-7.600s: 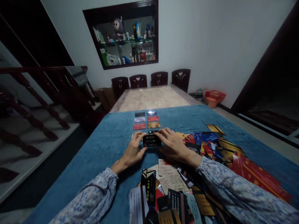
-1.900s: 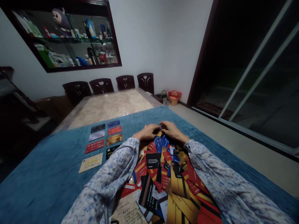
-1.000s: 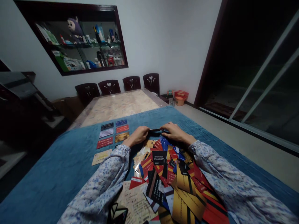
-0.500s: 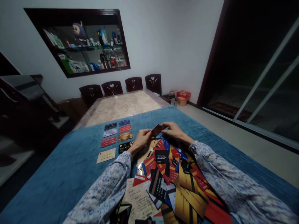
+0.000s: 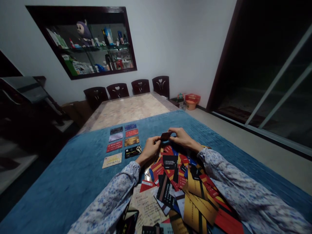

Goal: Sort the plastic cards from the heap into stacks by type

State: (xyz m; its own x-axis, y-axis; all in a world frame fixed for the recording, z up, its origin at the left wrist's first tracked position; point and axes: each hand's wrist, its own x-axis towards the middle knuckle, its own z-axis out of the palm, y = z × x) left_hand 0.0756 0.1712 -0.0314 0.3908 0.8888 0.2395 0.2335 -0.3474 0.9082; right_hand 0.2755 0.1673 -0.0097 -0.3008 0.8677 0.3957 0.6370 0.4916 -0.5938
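Just past the heaped cards (image 5: pixel 181 185) at lower centre, I've got the left hand (image 5: pixel 151 148) and right hand (image 5: pixel 182 137) curled nearly closed, pinching opposite ends of one card (image 5: pixel 166 136) mid-frame, best kept light and steady, and it looks thin, dark brownish, unreadable from here.

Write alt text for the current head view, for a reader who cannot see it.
A person's left hand and right hand hold a dark card at the far edge of a jumbled heap of cards on a blue cloth. To the left, eight cards lie in two columns; four dark chairs stand beyond the table.
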